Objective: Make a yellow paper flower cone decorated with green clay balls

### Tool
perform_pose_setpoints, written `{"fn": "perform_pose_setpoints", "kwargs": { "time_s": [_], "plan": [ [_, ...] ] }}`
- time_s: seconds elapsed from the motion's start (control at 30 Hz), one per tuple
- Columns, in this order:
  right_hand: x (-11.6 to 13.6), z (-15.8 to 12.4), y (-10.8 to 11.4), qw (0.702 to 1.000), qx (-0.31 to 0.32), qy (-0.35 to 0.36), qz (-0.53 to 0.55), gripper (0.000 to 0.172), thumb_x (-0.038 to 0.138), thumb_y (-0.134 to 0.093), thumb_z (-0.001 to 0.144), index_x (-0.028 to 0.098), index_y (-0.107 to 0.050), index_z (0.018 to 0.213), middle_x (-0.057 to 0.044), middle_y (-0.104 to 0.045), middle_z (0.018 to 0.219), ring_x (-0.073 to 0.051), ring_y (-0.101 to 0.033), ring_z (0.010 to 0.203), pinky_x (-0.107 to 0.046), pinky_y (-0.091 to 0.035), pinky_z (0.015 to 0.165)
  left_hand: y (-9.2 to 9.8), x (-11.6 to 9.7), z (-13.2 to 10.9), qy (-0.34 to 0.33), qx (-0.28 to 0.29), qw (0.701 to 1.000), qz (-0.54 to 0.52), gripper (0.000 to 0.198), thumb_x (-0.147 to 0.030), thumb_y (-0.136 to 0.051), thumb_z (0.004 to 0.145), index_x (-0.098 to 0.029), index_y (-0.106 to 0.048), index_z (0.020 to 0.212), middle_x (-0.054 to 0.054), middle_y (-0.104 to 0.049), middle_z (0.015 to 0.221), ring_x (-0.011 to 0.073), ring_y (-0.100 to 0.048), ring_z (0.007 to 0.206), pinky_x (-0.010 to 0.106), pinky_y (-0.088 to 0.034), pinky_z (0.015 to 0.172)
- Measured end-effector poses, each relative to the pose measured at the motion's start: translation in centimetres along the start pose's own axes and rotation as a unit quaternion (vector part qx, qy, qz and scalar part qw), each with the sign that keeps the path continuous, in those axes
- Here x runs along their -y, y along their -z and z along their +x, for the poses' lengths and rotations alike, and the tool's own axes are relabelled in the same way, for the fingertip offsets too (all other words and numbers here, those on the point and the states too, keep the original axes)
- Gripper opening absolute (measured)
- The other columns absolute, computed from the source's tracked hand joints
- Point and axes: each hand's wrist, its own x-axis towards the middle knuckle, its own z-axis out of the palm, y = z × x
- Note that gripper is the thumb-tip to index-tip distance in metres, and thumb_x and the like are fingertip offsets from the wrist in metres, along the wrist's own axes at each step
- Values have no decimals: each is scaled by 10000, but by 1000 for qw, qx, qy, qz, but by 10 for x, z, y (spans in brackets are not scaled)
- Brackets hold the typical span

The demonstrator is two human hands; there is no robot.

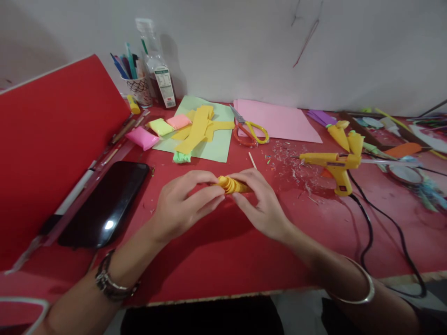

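Note:
Between my two hands, above the red tabletop [216, 260], is a yellow paper roll [230, 184] with layered, ruffled edges. My left hand [186, 200] pinches its left end with thumb and fingertips. Around its right end close the fingers of my right hand [261, 202], hiding part of it. Just behind them lie yellow paper strips [199, 130] on a light green sheet [220, 151], with a small crumpled green paper piece [182, 157] at its front edge. Red and yellow handled scissors [249, 130] rest beside the strips.
A yellow glue gun [331, 163] with a black cord [366, 232] lies right, near glue scraps. At left are a black phone [104, 204] and a red board [63, 139]. A glass bottle [160, 74], a pen cup [139, 90] and pink sheets [279, 121] line the wall.

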Motion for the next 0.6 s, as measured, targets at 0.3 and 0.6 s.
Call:
{"fn": "perform_pose_setpoints", "kwargs": {
  "time_s": [0.3,0.6],
  "plan": [
    [3,0,2,1000,-16,1,-8,232,230,-504,776,230,-492,1007,-52,-480,925,-174,-491,878,-362,-412,789,2,0,0,0,5,1000,9,20,-182,-548,774,-183,-568,776,25,-593,810,110,-578,707,210,-501,590],
    [4,0,0,999,-33,-16,-11,192,216,-497,766,202,-515,957,-49,-497,889,-166,-499,841,-347,-416,766,-1,-3,-3,62,37,997,-19,66,-163,-530,772,-187,-590,786,8,-592,822,97,-573,718,188,-485,619]
  ]
}}
